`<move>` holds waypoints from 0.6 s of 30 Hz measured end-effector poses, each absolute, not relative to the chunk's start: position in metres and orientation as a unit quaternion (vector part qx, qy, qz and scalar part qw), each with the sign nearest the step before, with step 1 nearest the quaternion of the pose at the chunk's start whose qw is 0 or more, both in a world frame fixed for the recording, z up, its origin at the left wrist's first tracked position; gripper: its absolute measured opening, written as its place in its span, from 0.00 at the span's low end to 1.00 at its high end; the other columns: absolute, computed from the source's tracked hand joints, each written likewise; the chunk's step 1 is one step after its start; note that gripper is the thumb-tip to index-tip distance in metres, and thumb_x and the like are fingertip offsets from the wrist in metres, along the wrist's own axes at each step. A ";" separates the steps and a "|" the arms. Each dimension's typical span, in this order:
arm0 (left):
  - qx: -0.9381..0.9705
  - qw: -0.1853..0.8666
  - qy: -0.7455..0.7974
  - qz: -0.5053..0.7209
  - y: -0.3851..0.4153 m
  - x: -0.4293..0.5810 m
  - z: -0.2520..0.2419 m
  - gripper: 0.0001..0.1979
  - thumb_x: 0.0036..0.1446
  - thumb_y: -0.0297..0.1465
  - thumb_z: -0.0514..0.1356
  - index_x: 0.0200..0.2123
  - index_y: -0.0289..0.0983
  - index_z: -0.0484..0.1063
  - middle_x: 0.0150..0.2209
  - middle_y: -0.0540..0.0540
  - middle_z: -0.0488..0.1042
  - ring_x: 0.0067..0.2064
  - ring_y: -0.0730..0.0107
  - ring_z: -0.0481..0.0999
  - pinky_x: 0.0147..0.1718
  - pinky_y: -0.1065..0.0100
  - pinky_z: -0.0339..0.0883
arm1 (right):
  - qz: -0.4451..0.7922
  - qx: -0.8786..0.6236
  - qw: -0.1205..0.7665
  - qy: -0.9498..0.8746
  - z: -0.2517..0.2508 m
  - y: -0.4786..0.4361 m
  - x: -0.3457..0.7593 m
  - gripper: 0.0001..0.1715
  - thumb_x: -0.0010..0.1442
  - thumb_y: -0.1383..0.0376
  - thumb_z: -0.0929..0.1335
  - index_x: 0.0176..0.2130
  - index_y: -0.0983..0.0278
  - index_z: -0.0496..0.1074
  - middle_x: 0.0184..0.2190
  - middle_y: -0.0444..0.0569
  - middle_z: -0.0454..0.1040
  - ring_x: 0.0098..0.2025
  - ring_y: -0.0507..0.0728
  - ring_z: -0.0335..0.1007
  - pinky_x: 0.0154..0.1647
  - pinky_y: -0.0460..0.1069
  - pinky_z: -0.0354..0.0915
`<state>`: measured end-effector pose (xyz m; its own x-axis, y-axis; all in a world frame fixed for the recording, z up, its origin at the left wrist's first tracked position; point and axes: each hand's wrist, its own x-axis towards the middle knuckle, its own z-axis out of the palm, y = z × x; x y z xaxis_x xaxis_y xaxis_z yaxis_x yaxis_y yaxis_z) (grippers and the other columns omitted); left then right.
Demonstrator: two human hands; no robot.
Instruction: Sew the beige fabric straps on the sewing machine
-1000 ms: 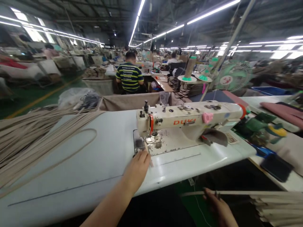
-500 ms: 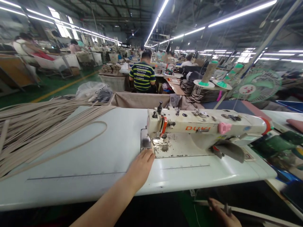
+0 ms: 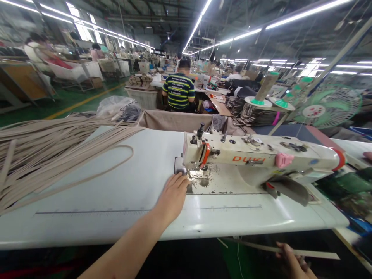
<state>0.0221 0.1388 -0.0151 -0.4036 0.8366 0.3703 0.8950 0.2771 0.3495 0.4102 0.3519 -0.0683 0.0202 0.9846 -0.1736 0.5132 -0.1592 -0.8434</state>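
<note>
Left hand (image 3: 173,196) has slid closer to the sewing machine (image 3: 223,152), fingers laid flat; whether it pins anything is hidden. Below and in front of the machine, the right hand (image 3: 294,264) pinches a beige strip (image 3: 322,254) whose loose end now shows, so little tail seems left.

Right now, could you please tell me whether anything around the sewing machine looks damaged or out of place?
The machine bed looks worn: dark patches mar its pale surface near the left hand. To the picture's left, one tan strip loops out from the bundle over the white tabletop.
</note>
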 end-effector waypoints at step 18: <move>-0.482 -0.066 -0.785 -0.384 0.176 -0.051 -0.015 0.20 0.56 0.22 0.59 0.51 0.38 0.75 0.58 0.40 0.73 0.61 0.57 0.71 0.65 0.54 0.62 | 0.492 -0.387 0.193 -0.756 0.015 0.274 0.293 0.35 0.62 0.40 0.67 0.51 0.65 0.75 0.25 0.47 0.76 0.26 0.57 0.71 0.28 0.48 0.68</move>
